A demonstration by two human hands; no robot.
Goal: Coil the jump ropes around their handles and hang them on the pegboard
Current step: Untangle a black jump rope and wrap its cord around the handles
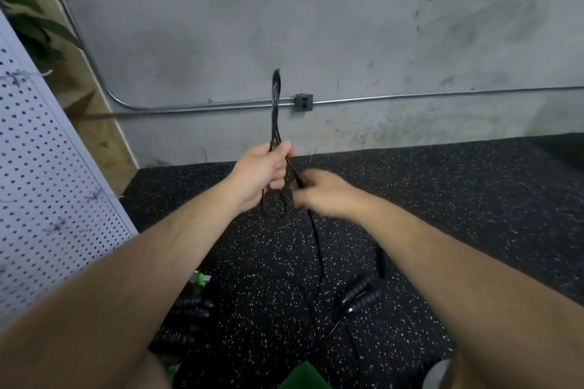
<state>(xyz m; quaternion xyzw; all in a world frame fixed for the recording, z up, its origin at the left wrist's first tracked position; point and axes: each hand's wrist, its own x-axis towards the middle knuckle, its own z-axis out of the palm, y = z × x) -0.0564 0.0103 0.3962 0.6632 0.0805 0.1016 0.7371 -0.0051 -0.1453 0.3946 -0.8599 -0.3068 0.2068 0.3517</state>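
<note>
While my left hand [264,175] clamps the folded jump rope [275,110] upright, my right hand [325,194], blurred, curls round its trailing strand; handles [360,294] lie on the floor [442,199].

Both bare arms stretch out ahead, the forearms angling inward so the hands almost meet. The left hand [264,172] is the higher one, its back turned toward the person, fingers curled in a fist round the rope [275,110] with the thumb on top. The right hand [325,196] sits just beside and slightly below it, blurred, its fingers curled on the same rope.
</note>
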